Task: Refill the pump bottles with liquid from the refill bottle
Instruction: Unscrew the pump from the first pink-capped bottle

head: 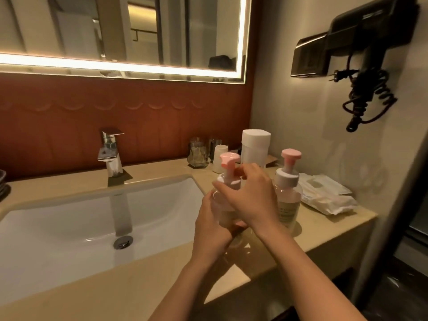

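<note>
Two clear pump bottles with pink pump heads stand on the beige counter right of the sink. My left hand (pixel 214 224) wraps the body of the near pump bottle (pixel 228 169) from below. My right hand (pixel 251 195) grips its white collar, just under the pump head. The second pump bottle (pixel 288 181) stands untouched just to the right, with liquid in its lower part. Behind both stands a taller white refill bottle (pixel 254 144) with a white cap, upright and apart from my hands.
A white sink basin (pixel 92 218) with a chrome faucet (pixel 110 151) lies to the left. Glasses (pixel 198 152) and a small white cup (pixel 218 158) stand at the back. Wrapped packets (pixel 326 195) lie at the right. A hair dryer (pixel 361 54) hangs on the wall.
</note>
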A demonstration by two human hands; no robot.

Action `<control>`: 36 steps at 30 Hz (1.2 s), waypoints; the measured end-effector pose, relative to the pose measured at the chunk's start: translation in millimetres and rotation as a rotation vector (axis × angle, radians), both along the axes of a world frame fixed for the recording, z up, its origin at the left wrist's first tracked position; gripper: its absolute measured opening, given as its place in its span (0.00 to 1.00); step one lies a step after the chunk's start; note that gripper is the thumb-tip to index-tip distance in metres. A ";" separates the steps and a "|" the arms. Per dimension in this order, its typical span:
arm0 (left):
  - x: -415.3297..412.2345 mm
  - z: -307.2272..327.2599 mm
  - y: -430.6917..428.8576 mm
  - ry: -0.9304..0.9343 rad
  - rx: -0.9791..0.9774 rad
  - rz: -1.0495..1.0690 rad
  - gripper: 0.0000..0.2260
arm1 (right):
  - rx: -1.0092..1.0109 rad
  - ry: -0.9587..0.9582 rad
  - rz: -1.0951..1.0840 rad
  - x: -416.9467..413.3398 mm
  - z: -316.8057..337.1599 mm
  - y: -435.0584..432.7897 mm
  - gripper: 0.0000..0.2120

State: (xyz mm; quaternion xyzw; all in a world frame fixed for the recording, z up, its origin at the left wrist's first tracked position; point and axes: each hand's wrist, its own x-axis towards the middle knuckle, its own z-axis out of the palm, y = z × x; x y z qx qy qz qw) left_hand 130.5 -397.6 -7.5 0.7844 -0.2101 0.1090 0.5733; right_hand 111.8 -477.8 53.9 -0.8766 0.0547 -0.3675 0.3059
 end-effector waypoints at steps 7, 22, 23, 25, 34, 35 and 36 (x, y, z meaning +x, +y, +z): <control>6.0 -10.6 7.0 -0.021 0.031 -0.013 0.26 | -0.035 -0.117 -0.210 6.7 -9.0 14.1 0.28; 5.3 -18.6 15.4 -0.072 -0.084 -0.096 0.35 | 0.489 0.094 0.375 -1.5 -7.2 -11.6 0.22; 4.9 -18.6 14.9 -0.064 -0.095 -0.104 0.35 | 0.506 0.110 0.417 -1.7 -8.8 -13.3 0.24; 3.9 -19.0 14.7 -0.057 -0.100 -0.103 0.36 | 0.494 0.145 0.469 -4.0 -9.9 -13.1 0.26; 1.9 -19.7 13.1 -0.055 -0.105 -0.108 0.31 | 0.172 0.000 -0.082 -4.1 -7.4 17.1 0.41; 2.4 -20.2 13.6 -0.066 -0.097 -0.110 0.31 | 0.182 -0.037 -0.078 -3.1 -7.5 15.5 0.39; 2.7 -20.6 14.5 -0.081 -0.087 -0.109 0.31 | 0.207 -0.055 -0.044 -2.5 -7.4 12.6 0.37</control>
